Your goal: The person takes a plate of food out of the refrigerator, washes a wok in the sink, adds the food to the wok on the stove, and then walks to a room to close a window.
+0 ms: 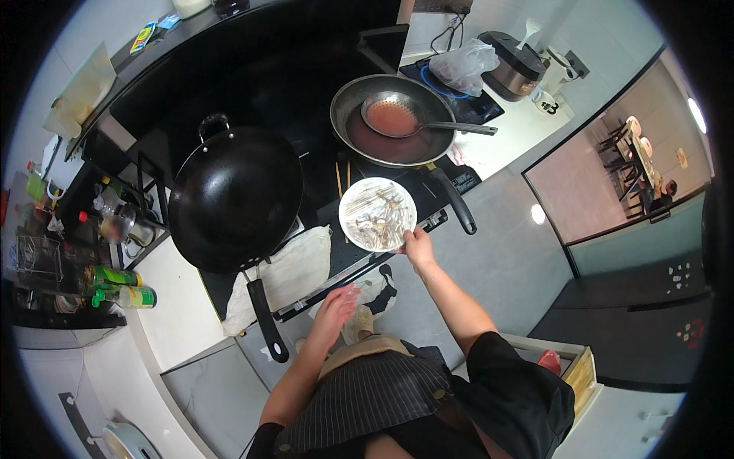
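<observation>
My right hand (418,249) grips the near right rim of a white plate (377,214) that bears clear crinkled film with brown bits. Close by, my left hand (337,310) is empty, its fingers apart, in front of the stove's edge. Two chopsticks (339,178) lie partly hidden beyond the plate. On the left of the cooktop rests a large black wok (238,195), with a pale cloth (301,267) beside and partly under it. Behind the plate, a frying pan (367,137) holds reddish liquid and a perforated ladle (390,115).
Both the wok handle (267,321) and the frying pan handle (454,198) jut over the front edge. Green bottles (137,297) stand left. A plastic bag (465,64) and a rice cooker (512,63) are at the back right. An open drawer (585,376) lies right.
</observation>
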Motion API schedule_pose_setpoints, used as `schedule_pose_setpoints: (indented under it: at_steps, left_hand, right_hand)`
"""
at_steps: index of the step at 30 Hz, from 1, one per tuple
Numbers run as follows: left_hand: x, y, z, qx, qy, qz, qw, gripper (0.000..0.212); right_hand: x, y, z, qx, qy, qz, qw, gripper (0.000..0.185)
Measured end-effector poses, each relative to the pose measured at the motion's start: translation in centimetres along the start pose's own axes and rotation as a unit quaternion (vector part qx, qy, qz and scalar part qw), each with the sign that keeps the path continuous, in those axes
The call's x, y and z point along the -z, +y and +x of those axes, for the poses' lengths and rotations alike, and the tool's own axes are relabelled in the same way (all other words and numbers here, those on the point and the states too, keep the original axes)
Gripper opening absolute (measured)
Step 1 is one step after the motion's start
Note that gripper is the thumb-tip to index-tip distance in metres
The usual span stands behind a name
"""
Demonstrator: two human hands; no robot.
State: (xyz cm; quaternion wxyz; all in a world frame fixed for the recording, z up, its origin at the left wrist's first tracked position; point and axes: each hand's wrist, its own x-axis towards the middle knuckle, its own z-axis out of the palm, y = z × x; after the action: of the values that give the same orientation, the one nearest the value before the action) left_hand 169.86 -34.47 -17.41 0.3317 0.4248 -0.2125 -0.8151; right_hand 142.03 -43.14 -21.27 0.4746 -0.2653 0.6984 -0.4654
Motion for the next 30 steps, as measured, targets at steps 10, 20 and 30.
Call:
schedule_pose_setpoints:
  at_steps: [10, 20, 30]
  left_hand:
    - [-4.1, 0.8, 5.5, -0.047, -0.102, -0.344, 0.932, 0.048]
    - [-4.2, 2.8, 6.2, -0.032, -0.043, -0.272, 0.961, 0.043]
    - [-3.5, 2.4, 10.9, -0.167, 0.038, -0.208, 0.963, 0.018]
  right_hand:
    - [2.6, -3.1, -8.8, -0.024, -0.117, 0.028, 0.992, 0.025]
    - [3.3, -3.7, -7.2, 0.017, -0.098, 0.034, 0.994, 0.023]
    - [3.9, -1.5, -2.6, 0.029, -0.050, 0.020, 0.998, 0.023]
